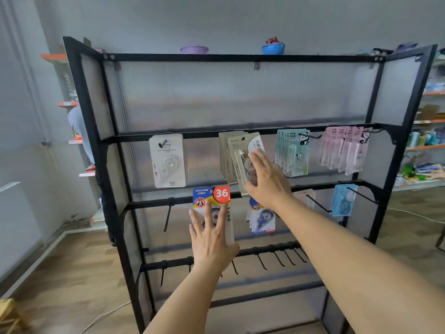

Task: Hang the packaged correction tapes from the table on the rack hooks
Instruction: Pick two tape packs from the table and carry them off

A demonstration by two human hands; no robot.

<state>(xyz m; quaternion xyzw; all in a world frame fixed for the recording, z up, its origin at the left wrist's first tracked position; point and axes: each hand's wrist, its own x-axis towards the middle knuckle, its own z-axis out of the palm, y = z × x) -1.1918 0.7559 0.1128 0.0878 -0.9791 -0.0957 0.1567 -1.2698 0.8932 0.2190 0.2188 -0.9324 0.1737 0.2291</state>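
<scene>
A black rack [96, 141] with hook rails stands in front of me. My left hand [212, 239] holds a blue, yellow and red correction tape pack marked 36 [212, 196] upright before the second rail, fingers spread over its front. My right hand [267, 182] grips a beige correction tape pack [240, 150] tilted at the front of a beige stack on the upper rail. Also hanging are a white pack [168, 162], green panda packs [292, 153], pink packs [344, 150], a light blue pack [343, 200] and blue packs [261, 218].
A bare hook [167, 215] hangs left of my left hand, and several bare hooks [277, 257] line the third rail. Two bowls [273, 48] sit on top of the rack. Stocked shelves [428, 145] stand at the right. A person [79, 131] is partly behind the rack's left side.
</scene>
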